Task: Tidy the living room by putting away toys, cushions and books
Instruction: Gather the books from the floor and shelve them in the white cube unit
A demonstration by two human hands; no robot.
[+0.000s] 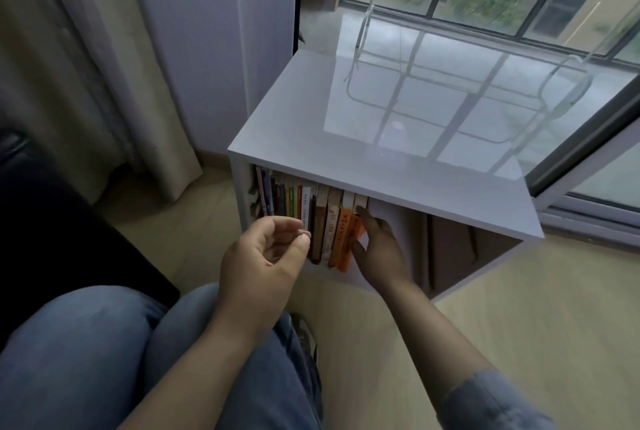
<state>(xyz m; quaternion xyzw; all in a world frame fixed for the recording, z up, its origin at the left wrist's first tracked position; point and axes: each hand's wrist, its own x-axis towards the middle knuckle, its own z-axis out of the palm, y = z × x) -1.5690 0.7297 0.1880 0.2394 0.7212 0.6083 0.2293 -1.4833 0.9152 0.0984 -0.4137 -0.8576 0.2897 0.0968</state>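
A low white bookshelf (381,183) stands by the window, its open front facing me. Several books (311,221) stand upright in its left half. The rightmost is an orange book (349,242), tilted a little out of the row. My right hand (377,249) reaches into the shelf and holds this orange book, thumb on its near face and fingers behind its right side. My left hand (266,253) hovers in front of the row with loosely curled fingers, palm up, holding nothing.
A beige curtain (104,83) hangs at the left. A dark sofa (52,239) edge lies at lower left. My knees in jeans (104,360) fill the bottom. A sliding glass door (519,31) is behind the shelf. The shelf's right half holds a dark flat item (450,249).
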